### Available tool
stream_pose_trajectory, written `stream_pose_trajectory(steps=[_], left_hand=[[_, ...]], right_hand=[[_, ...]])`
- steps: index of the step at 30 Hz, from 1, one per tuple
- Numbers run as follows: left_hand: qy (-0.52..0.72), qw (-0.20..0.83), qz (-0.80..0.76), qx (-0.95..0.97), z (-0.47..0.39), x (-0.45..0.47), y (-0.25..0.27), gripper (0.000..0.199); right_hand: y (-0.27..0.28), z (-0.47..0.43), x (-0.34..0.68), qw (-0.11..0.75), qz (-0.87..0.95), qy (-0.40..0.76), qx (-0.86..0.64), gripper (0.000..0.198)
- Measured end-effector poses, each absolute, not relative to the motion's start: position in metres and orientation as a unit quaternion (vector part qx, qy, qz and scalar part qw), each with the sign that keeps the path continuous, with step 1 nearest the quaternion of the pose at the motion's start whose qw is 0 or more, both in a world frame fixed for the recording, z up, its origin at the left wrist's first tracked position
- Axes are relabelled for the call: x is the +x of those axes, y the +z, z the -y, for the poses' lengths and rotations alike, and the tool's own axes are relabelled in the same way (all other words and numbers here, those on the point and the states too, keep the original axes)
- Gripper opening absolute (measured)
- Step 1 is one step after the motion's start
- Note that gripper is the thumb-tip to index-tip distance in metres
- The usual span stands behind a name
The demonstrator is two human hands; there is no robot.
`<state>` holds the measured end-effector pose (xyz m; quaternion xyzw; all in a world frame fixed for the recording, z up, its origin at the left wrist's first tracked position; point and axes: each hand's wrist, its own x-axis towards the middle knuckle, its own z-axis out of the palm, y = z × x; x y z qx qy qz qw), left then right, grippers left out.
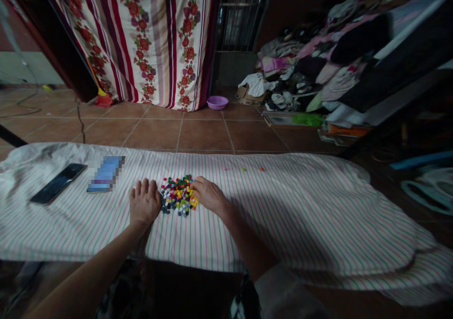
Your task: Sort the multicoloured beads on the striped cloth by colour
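A pile of small multicoloured cube-like beads (179, 194) lies on the striped cloth in front of me. My left hand (145, 201) rests flat at the pile's left edge, palm down, with its fingers stretched out. At the pile's right edge, my right hand (209, 195) has its fingers bent and drawn together at the beads. Whatever may be between those fingertips is too small to make out. Farther right on the cloth sit three single pieces, spaced apart: a faint pink one (225, 169), a green one (243, 169) and an orange-red one (262, 169).
The striped cloth (318, 205) covers the surface under my hands. To the left lie a dark phone (58, 183) and a second phone with a lit, blurred screen (106, 173). Beyond are a purple basin (217, 103), a floral curtain (152, 40) and heaped clothes (304, 69).
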<state>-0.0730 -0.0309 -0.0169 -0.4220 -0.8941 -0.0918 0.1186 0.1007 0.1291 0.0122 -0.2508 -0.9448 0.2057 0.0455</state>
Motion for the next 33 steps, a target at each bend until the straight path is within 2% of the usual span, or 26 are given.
stream_pose_trajectory(steps=[10, 19, 26, 33], left_hand=[[-0.071, 0.147, 0.884, -0.438, 0.032, -0.076, -0.023, 0.053], [-0.085, 0.139, 0.884, -0.439, 0.031, -0.074, -0.019, 0.049], [-0.113, 0.121, 0.885, -0.436, 0.031, -0.074, -0.018, 0.048], [-0.080, 0.138, 0.884, -0.439, 0.031, -0.074, -0.019, 0.049]], right_hand=[[0.010, -0.124, 0.102, 0.095, 0.943, 0.205, -0.244, 0.016], [-0.020, -0.123, 0.107, 0.176, 0.932, 0.203, -0.243, 0.024], [-0.025, -0.125, 0.112, 0.172, 0.938, 0.201, -0.224, 0.027], [-0.019, -0.121, 0.115, 0.173, 0.931, 0.225, -0.230, 0.029]])
